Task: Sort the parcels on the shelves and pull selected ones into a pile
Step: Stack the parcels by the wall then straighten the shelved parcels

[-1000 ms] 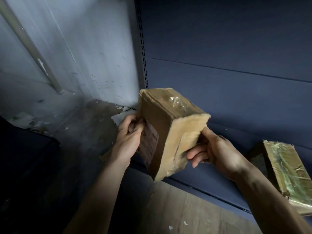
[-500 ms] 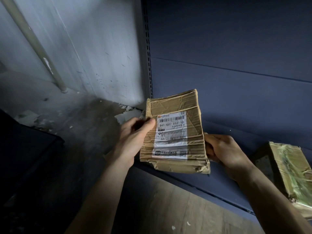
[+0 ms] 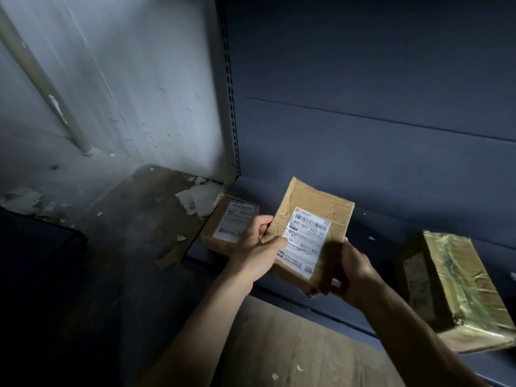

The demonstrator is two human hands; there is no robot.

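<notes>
Head view: brown parcel (image 3: 312, 208) held tilted over the front edge of the shelf (image 3: 377, 227), label (image 3: 305, 241) facing the camera. L hand (image 3: 255, 254) grips its left edge, thumb at the label's edge. R hand (image 3: 351, 272), blurred, is clamped round the lower right corner. 2nd parcel (image 3: 223, 227) lies on the shelf just behind L hand, label up. Taped parcel (image 3: 452, 289) sits well to the right.

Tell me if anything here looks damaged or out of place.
Yes. Torn paper scraps litter the floor beside the shelf upright, and the held parcel has a crumpled, ragged bottom corner.
</notes>
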